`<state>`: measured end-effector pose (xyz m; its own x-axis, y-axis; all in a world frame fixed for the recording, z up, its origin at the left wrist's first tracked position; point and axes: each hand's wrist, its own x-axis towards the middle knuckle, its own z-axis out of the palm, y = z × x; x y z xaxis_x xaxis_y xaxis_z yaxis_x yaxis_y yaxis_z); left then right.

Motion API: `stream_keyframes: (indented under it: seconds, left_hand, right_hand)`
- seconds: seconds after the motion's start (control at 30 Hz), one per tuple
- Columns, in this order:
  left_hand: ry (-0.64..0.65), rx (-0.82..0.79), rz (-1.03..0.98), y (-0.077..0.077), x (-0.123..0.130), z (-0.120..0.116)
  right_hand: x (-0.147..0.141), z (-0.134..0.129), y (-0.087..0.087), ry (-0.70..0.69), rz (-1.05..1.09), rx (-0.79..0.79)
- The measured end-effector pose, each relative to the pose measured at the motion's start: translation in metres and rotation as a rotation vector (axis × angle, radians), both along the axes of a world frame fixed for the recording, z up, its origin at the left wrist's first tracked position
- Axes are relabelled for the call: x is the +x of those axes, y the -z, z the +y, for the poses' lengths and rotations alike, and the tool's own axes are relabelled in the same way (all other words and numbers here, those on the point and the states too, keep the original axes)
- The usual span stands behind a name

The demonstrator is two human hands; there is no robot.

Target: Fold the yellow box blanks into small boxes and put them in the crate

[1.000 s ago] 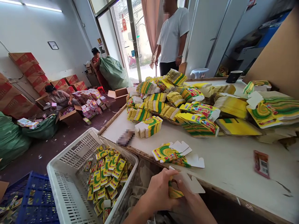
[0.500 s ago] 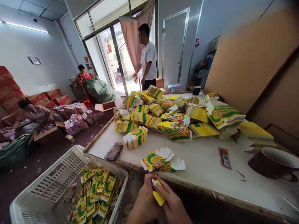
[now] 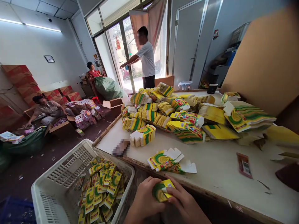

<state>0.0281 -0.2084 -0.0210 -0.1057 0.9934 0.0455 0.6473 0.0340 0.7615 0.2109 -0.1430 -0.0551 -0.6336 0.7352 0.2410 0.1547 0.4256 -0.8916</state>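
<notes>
Just off the table's front edge, a small yellow and green carton (image 3: pixel 161 189) is between my two hands. My left hand (image 3: pixel 146 199) wraps its left side, fingers closed on it. On the other side, my right hand (image 3: pixel 184 199) grips it, thumb and fingers bent around the top and side. Something white covers one of the right fingertips; whether tape or a cover, I cannot tell. Flat unfolded cartons (image 3: pixel 167 160) lie on the table just beyond my hands. Left of them stands a short row of cartons (image 3: pixel 143 136). My palms hide the carton's lower part.
A white plastic basket (image 3: pixel 36 189) holding many cartons stands at left. Bundles of flat cartons (image 3: pixel 149 113) are heaped across the table (image 3: pixel 215 168). A reddish packet (image 3: pixel 244 165) and dark mug (image 3: pixel 288 175) lie right. A standing person (image 3: pixel 148 59) is beyond; two others sit further left.
The carton has turned in my hands, so its green and yellow printed face now shows. My view has swung left. The standing person has raised an arm towards the left.
</notes>
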Motion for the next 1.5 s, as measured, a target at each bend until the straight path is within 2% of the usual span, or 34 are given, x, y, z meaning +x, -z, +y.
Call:
stream_keyframes:
  seconds: [0.1, 0.17, 0.4, 0.47, 0.57, 0.63, 0.73, 0.83, 0.9, 0.97, 1.03, 1.07, 1.1, 1.13, 1.2, 1.27, 1.37, 1.5]
  left_hand:
    - [0.05, -0.009, 0.015, 0.005, -0.001, 0.001]
    - [0.072, -0.009, 0.058, 0.008, 0.001, 0.002]
    - [0.031, 0.0, 0.14, 0.001, -0.002, -0.002]
    - [0.022, -0.009, 0.114, -0.002, -0.007, -0.006]
    - [0.003, -0.014, 0.042, -0.005, -0.01, -0.011]
    - [-0.002, 0.002, 0.0, -0.006, -0.007, -0.012]
    - [-0.02, 0.014, 0.005, -0.009, -0.003, -0.013]
    - [-0.034, -0.015, 0.067, -0.018, -0.022, -0.019]
    - [-0.102, -0.037, 0.16, -0.026, -0.051, -0.029]
    - [-0.318, -0.096, 0.382, -0.032, -0.085, -0.04]
    - [-0.572, -0.171, 0.576, -0.031, -0.109, -0.049]
    - [-0.607, -0.182, 0.592, -0.028, -0.114, -0.052]
    - [-0.594, -0.176, 0.557, -0.023, -0.113, -0.053]
    - [-0.528, -0.152, 0.476, -0.017, -0.106, -0.052]
    - [-0.316, -0.093, 0.244, -0.005, -0.081, -0.045]
    - [-0.142, -0.063, 0.043, 0.003, -0.048, -0.034]
    - [0.016, -0.06, -0.107, 0.002, -0.008, -0.015]
    - [0.087, -0.062, -0.166, -0.004, 0.009, -0.001]
  right_hand:
    - [0.011, 0.006, -0.006, -0.069, -0.046, -0.026]
    - [0.012, 0.008, -0.007, -0.046, -0.067, -0.052]
    - [-0.017, -0.009, 0.001, 0.242, 0.024, -0.179]
    - [-0.02, -0.01, 0.001, 0.218, 0.012, -0.193]
    - [-0.018, -0.007, 0.0, 0.066, 0.032, -0.193]
    - [-0.018, -0.007, 0.001, 0.02, 0.067, -0.197]
    - [-0.022, -0.011, 0.006, 0.064, 0.103, -0.181]
    - [-0.027, -0.01, 0.009, 0.089, 0.098, -0.151]
    - [-0.027, 0.002, 0.007, 0.129, 0.084, -0.074]
    - [-0.026, 0.023, 0.004, 0.238, 0.04, 0.082]
    - [-0.024, 0.047, 0.005, 0.401, -0.064, 0.249]
    - [-0.025, 0.058, 0.007, 0.454, -0.15, 0.31]
    - [-0.025, 0.067, 0.01, 0.491, -0.235, 0.354]
    - [-0.026, 0.073, 0.014, 0.507, -0.317, 0.385]
    - [-0.028, 0.079, 0.023, 0.507, -0.431, 0.425]
    - [-0.028, 0.08, 0.03, 0.499, -0.453, 0.445]
    - [-0.027, 0.081, 0.034, 0.533, -0.416, 0.474]
    - [-0.029, 0.088, 0.032, 0.583, -0.442, 0.567]
